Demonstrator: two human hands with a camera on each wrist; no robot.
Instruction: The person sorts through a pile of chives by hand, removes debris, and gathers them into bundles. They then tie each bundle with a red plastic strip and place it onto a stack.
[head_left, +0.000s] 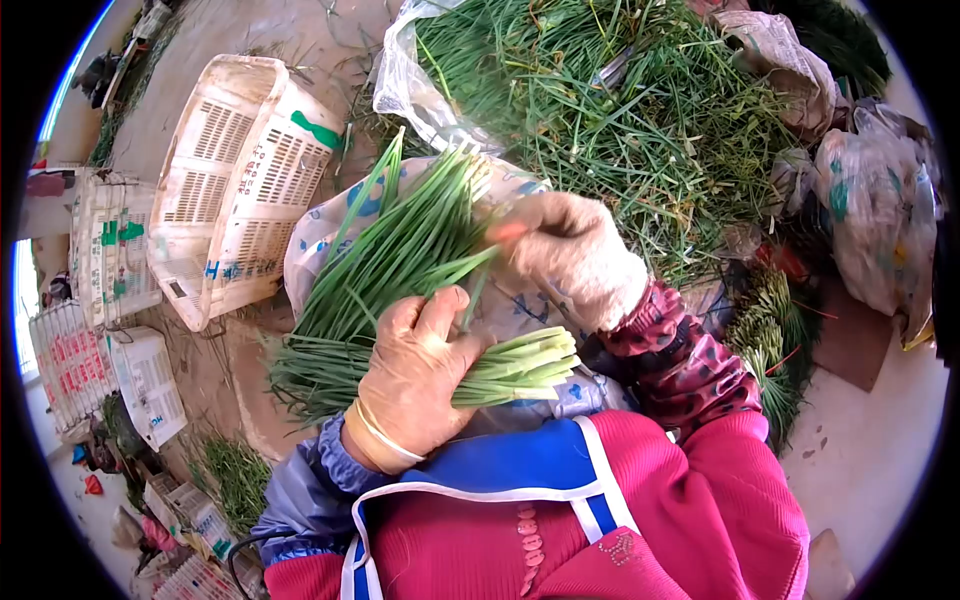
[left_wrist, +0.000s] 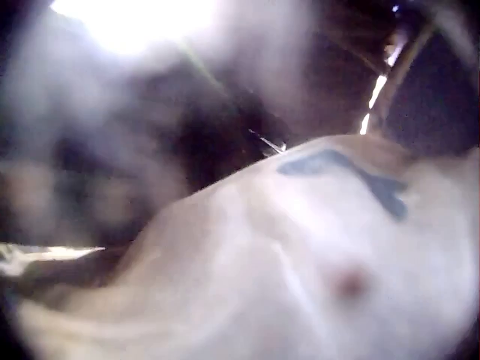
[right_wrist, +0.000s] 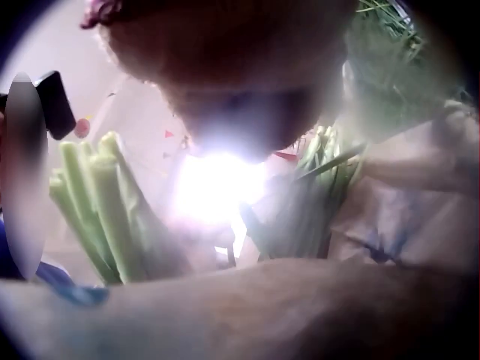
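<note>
a worker's left hand [head_left: 410,370] is grasping a bundle of green stalks [head_left: 520,368], its pale ends jutting rightward in front of a blue apron [head_left: 480,465]. the right hand [head_left: 575,255] is hovering beside the pale ends of a looser pile [head_left: 400,235], fingers curling, though blur is hiding whether they are pinching a stalk, so its hold cannot be told. that pile is lying just beyond the bundle on a patterned plastic sheet [head_left: 325,225].

the step in hand appears to be picking stalks out to build the bundle; the next move is probably calling for a firm left grip and ends laid level.

the right wrist view is showing the bundle's ends close up, beside strong glare; the left wrist view is giving mostly a pale, blurred surface [left_wrist: 300,247]. only the head view is taking in the white crate [head_left: 245,200].
</note>
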